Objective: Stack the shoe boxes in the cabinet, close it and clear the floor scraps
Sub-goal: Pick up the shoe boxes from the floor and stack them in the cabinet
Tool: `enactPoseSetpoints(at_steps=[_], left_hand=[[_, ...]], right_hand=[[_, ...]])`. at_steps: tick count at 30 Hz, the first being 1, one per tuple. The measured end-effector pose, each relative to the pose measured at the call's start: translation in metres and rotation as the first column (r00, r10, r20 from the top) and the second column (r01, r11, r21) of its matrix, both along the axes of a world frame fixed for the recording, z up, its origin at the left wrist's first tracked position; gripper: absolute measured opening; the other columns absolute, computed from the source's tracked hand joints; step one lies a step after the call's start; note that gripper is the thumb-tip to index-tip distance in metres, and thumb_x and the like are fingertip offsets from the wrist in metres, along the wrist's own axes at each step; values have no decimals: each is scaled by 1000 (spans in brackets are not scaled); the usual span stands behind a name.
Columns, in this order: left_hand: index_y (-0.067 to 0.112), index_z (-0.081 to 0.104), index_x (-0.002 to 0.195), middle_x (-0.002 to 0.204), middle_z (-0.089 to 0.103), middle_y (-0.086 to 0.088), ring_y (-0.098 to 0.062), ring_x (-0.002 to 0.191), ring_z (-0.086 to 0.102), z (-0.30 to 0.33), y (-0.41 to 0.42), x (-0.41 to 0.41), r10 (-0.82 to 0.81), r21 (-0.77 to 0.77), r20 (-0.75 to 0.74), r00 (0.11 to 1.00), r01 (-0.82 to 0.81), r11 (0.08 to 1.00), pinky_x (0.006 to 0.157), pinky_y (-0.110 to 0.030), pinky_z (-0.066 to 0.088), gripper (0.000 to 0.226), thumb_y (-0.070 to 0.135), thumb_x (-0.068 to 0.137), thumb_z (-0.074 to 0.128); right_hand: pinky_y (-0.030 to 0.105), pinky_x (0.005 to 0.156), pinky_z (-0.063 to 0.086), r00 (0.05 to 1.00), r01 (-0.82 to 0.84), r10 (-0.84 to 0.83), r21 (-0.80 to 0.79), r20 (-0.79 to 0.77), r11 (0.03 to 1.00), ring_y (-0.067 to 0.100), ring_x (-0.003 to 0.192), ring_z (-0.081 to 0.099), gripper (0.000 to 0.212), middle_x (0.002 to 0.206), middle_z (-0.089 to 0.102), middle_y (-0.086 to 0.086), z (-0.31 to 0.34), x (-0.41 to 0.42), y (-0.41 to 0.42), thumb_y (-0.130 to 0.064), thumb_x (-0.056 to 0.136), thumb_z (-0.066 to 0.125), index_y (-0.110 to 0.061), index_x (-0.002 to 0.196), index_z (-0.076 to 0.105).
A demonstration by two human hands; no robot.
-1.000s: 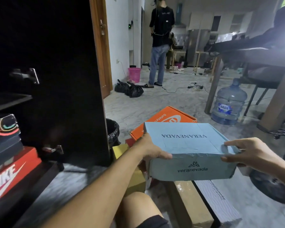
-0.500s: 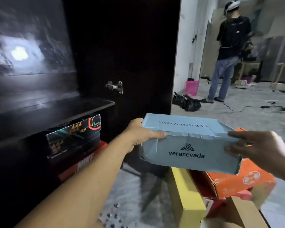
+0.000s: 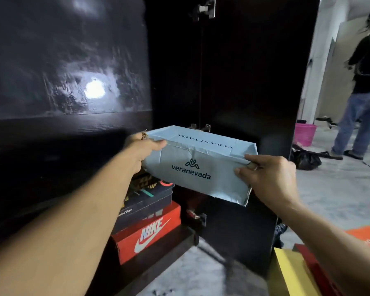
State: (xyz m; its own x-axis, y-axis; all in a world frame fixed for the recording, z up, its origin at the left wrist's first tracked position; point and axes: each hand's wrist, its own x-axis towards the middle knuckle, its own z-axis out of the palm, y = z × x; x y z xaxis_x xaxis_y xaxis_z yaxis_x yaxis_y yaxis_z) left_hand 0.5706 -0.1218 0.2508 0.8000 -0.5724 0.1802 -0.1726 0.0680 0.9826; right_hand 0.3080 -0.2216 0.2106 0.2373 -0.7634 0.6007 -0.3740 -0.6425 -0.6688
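Both hands hold a pale blue shoe box (image 3: 198,167), marked "veranevada" on its front and lid, in the air before the open dark cabinet (image 3: 73,146). The left hand (image 3: 142,147) grips the box's left end, thumb on the lid edge. The right hand (image 3: 267,176) grips the right end, fingers over the front corner. The box's lower right corner is creased.

Below it, inside the cabinet, a black box (image 3: 147,204) rests on a red Nike box (image 3: 150,233). The cabinet door (image 3: 244,82) stands open on the right.

Yellow box (image 3: 291,272) and orange box (image 3: 367,238) lie at lower right. A second person (image 3: 363,86) stands in the background near a pink bucket (image 3: 305,134) and black bag (image 3: 305,160).
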Motion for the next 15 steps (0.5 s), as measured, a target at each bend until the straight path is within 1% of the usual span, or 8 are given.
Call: enactPoseSetpoints(at_steps=[1, 2, 4, 7, 10, 12, 14, 15], left_hand=[[14, 69, 95, 93, 69, 2, -17, 90, 63, 1, -5, 10, 56, -21, 5, 998, -56, 998, 70, -23, 45, 29, 6, 71, 82], [12, 68, 109, 102, 68, 2, -16, 95, 61, 2, -10, 19, 110, -36, 7, 994, -110, 993, 76, -23, 45, 40, 7, 72, 82], [12, 57, 130, 117, 60, 3, -13, 99, 53, -1, -21, 32, 236, -43, 3, 972, -236, 971, 83, -22, 40, 58, 10, 78, 80], [11, 53, 132, 127, 60, -5, -17, 99, 56, -11, -37, 46, 359, -57, -22, 933, -360, 931, 82, -23, 41, 56, 14, 82, 76], [7, 57, 125, 124, 61, -8, -17, 95, 54, -20, -50, 57, 383, -62, -22, 923, -384, 921, 80, -24, 41, 47, 17, 83, 76], [9, 56, 124, 119, 61, -2, -18, 97, 57, -24, -58, 63, 331, -50, -21, 943, -332, 942, 80, -26, 44, 49, 24, 82, 77], [14, 50, 136, 129, 59, -4, -23, 110, 58, -25, -63, 64, 274, -31, -45, 961, -276, 961, 91, -35, 50, 66, 34, 79, 78], [16, 50, 137, 131, 58, -3, -25, 113, 58, -26, -65, 64, 250, -22, -56, 967, -251, 968, 96, -40, 50, 69, 38, 77, 78]], right_hand=[[19, 86, 49, 1000, -8, 8, -6, 8, 1000, 12, 84, 67, 43, 82, 73, -2, 0, 14, -3, -27, 72, 83, -15, 113, 72], [21, 88, 50, 1000, -13, 13, -11, 17, 1000, 14, 89, 67, 44, 88, 74, 1, -1, 29, -6, -27, 73, 82, -15, 114, 71], [25, 91, 49, 1000, -12, 12, -14, 26, 1000, 21, 97, 66, 41, 95, 74, 6, 0, 55, -9, -26, 76, 79, -15, 115, 71], [34, 85, 53, 1000, -17, 17, -17, -6, 1000, 31, 95, 64, 27, 94, 73, 13, 0, 91, -10, -24, 80, 73, -12, 104, 74], [42, 81, 53, 998, -25, 20, -78, -55, 997, 37, 93, 62, 22, 95, 72, 16, 0, 119, -10, -23, 83, 67, -10, 100, 72], [42, 81, 51, 995, -75, 66, -128, -73, 989, 37, 96, 62, 29, 100, 72, 15, -3, 137, -12, -26, 86, 65, -11, 111, 68], [43, 86, 50, 981, -176, 166, -106, -99, 979, 34, 104, 61, 52, 108, 70, 14, -6, 152, -16, -34, 87, 65, -15, 133, 52], [43, 90, 49, 965, -241, 232, -66, -121, 968, 32, 110, 59, 64, 115, 68, 12, -7, 157, -19, -38, 87, 64, -15, 142, 41]])
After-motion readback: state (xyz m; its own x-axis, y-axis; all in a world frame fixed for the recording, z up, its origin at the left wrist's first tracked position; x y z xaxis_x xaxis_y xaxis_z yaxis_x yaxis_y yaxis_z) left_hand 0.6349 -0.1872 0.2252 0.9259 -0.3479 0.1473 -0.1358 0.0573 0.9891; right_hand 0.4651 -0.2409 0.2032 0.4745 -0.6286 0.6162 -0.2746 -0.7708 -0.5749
